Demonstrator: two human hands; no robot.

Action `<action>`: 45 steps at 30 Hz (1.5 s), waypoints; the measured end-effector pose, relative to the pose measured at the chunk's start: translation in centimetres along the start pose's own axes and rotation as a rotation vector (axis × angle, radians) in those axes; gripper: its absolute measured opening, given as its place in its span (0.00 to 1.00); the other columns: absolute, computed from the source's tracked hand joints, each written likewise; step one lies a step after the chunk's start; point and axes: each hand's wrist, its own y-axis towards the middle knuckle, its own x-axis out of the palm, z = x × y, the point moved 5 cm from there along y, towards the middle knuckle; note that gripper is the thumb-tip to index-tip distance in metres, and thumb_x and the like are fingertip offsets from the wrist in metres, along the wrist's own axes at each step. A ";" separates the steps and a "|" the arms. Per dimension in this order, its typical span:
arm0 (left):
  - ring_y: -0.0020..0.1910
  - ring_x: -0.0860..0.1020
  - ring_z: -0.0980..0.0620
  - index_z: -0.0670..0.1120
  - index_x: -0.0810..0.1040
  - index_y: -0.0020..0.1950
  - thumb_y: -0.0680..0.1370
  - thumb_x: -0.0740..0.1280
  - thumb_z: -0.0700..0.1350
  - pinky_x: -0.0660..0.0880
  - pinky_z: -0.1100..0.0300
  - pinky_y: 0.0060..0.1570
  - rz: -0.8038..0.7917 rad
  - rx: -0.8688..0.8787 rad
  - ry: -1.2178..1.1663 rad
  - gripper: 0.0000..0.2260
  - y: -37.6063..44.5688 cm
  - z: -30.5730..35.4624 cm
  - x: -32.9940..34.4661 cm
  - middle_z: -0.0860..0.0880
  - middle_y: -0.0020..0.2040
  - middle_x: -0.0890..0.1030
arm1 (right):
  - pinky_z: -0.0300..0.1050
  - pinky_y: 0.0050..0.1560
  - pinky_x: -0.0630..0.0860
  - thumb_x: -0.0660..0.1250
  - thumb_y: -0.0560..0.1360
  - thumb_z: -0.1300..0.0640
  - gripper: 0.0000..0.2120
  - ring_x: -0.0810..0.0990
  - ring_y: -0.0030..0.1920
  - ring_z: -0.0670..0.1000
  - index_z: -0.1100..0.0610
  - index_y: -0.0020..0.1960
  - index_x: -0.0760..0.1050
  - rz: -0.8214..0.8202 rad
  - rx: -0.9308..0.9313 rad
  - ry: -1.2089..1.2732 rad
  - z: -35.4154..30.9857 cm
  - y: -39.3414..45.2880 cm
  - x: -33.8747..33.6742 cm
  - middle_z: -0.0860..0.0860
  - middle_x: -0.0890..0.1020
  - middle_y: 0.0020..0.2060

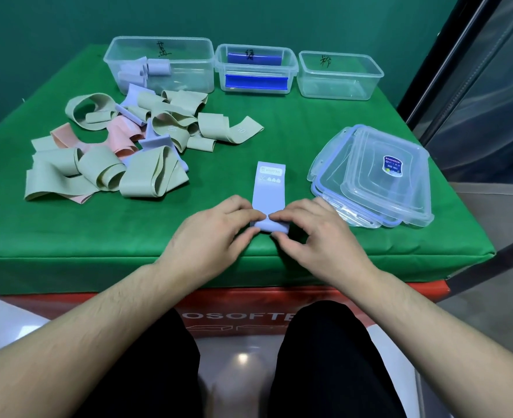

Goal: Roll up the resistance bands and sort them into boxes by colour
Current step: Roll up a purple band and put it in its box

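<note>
The counter wears a green cloth and fills most of the view; its near edge runs just below the hands, its right edge drops beside a dark glass panel, and a green wall stands behind the far edge. Open cloth lies in the middle, between the pile and the lids, and along the near left. Below the near edge a red front with white letters shows, and pale floor between the person's dark-clad knees.

The pile of loose bands, green, pink and lilac, sprawls over the left half. Three clear boxes line the far edge: the left box holds rolled lilac bands, the middle box shows blue strips, the right box bears a handwritten mark. A stack of clear lids sits near right, close beside the right hand.

The lilac band lies flat at near centre, running away from the person, its near end curled into a small roll. The left hand and right hand each have a pinching grip on that roll, fingertips almost meeting over it.
</note>
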 end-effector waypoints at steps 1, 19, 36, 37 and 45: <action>0.40 0.77 0.56 0.54 0.79 0.60 0.80 0.62 0.54 0.75 0.58 0.34 0.006 0.006 0.011 0.12 -0.4 0.1 -0.1 0.60 0.54 0.76 | 0.46 0.52 0.72 0.72 0.74 0.52 0.11 0.75 0.47 0.51 0.51 0.56 0.82 0.005 -0.009 0.009 -0.2 -0.3 -0.1 0.44 0.81 0.47; 0.38 0.74 0.59 0.56 0.76 0.65 0.80 0.64 0.54 0.71 0.58 0.34 -0.035 -0.046 -0.006 0.14 -1.1 0.3 -0.2 0.61 0.57 0.72 | 0.45 0.47 0.71 0.70 0.72 0.51 0.10 0.74 0.43 0.53 0.53 0.50 0.83 -0.040 -0.003 -0.038 -1.6 0.2 -0.2 0.47 0.80 0.43; 0.37 0.70 0.58 0.55 0.78 0.61 0.78 0.64 0.55 0.74 0.57 0.37 -0.008 -0.045 -0.014 0.13 0.3 -0.3 0.0 0.60 0.56 0.74 | 0.45 0.49 0.71 0.71 0.72 0.53 0.08 0.75 0.44 0.53 0.52 0.50 0.82 -0.034 0.020 -0.020 -0.8 1.1 0.0 0.45 0.80 0.44; 0.37 0.71 0.58 0.55 0.78 0.61 0.77 0.65 0.55 0.73 0.57 0.36 0.004 -0.040 -0.002 0.13 0.2 -0.2 -0.1 0.60 0.56 0.74 | 0.43 0.49 0.70 0.71 0.72 0.53 0.08 0.75 0.44 0.52 0.52 0.50 0.82 -0.036 0.025 -0.017 -0.8 1.2 0.0 0.45 0.80 0.44; 0.40 0.81 0.51 0.55 0.80 0.57 0.77 0.68 0.52 0.70 0.60 0.31 0.033 -0.031 0.101 0.09 0.5 0.1 -0.2 0.59 0.54 0.78 | 0.45 0.52 0.70 0.70 0.72 0.50 0.12 0.74 0.47 0.51 0.51 0.54 0.81 -0.018 0.029 -0.035 -0.4 1.4 -0.2 0.45 0.80 0.47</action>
